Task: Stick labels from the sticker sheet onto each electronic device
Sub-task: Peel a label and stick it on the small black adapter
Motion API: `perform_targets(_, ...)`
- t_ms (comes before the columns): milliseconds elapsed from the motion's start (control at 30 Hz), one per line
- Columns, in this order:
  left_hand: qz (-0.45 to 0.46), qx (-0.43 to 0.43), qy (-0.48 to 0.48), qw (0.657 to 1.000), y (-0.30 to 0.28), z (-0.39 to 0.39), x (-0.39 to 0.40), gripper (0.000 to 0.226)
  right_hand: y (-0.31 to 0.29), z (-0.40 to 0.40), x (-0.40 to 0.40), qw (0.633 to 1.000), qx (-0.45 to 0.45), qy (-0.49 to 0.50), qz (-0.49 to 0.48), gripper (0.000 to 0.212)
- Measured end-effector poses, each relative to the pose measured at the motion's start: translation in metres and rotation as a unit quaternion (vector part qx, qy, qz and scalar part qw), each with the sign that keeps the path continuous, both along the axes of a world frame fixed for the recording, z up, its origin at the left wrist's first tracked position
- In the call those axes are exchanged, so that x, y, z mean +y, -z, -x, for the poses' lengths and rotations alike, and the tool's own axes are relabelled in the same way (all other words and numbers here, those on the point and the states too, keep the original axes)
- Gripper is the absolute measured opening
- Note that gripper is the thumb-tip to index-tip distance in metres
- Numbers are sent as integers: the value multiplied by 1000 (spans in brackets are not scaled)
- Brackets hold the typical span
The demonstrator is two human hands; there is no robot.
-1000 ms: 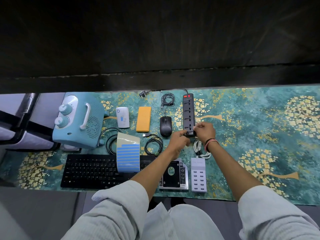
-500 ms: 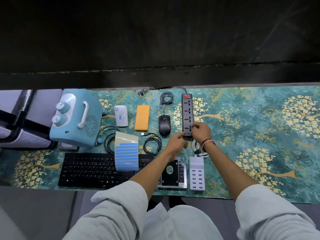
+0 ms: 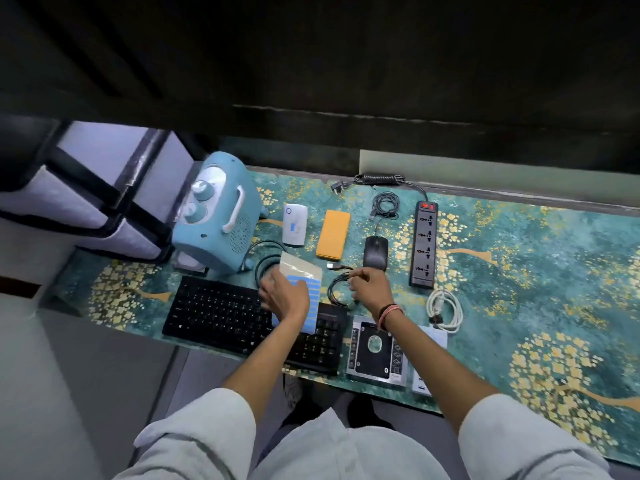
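Note:
The sticker sheet [image 3: 302,270], pale with blue label strips, lies curled on the right half of the black keyboard [image 3: 214,310]. My left hand [image 3: 285,296] is on top of the sheet, fingers curved over its left edge. My right hand [image 3: 367,286] hovers just right of the sheet, above a coiled black cable [image 3: 337,292] and below the black mouse [image 3: 375,252]; its fingers are loosely curled and nothing shows in them. The black power strip [image 3: 423,247] lies apart to the right. The orange power bank [image 3: 333,234] and the white router [image 3: 294,225] lie behind the sheet.
A light blue device with two knobs [image 3: 221,216] stands at the back left. A drive caddy [image 3: 374,355], a white USB hub [image 3: 434,341] and a white cable [image 3: 445,310] lie near the front edge. The patterned mat [image 3: 536,271] stretches to the right.
Both hands left the near end of the power strip and moved left. My left hand came down on the sticker sheet; my right hand now hovers by the mouse. The camera tilted.

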State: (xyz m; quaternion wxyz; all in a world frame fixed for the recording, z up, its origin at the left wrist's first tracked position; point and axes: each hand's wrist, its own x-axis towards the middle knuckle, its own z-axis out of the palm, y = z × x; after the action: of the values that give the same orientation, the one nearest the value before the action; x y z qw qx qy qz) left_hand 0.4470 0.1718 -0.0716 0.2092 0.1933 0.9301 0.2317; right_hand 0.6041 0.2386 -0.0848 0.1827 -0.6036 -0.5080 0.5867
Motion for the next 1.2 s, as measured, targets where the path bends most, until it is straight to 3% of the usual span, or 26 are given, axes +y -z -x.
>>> perform_targets(167,-100,-227,-93,964,-7,28,-19,44,-1,32,-16,995,13,-74,58,19)
perform_targets(233,-148,-292,-72,942,-12,39,-27,33,-4,40,-19,993,9,-98,69,28)
perform_targets(300,-184,-353,-42,916,-19,46,-35,26,-8,43,-22,989,37,-98,106,25)
perform_targets(400,-222,-424,-6,878,-26,57,-46,29,-21,45,-26,979,103,-63,161,23)
perform_targets(500,-240,-478,17,845,-31,70,-53,23,-38,50,-32,982,132,-47,129,14)
perform_targets(567,-246,-510,10,824,-35,79,-54,24,-44,52,-31,984,134,-47,109,19)
perform_targets(767,-243,-548,-6,801,-37,105,-57,33,-64,62,-39,987,62,-141,44,25)
perform_targets(967,-266,-527,-33,806,-45,138,-69,31,-70,62,-59,979,94,-156,93,24)
perform_targets(1133,-302,-527,-80,791,-47,144,-85,28,-59,66,-68,974,82,-177,115,42)
perform_targets(1200,-309,-524,-114,785,-45,141,-93,33,-62,68,-71,979,78,-142,122,28)
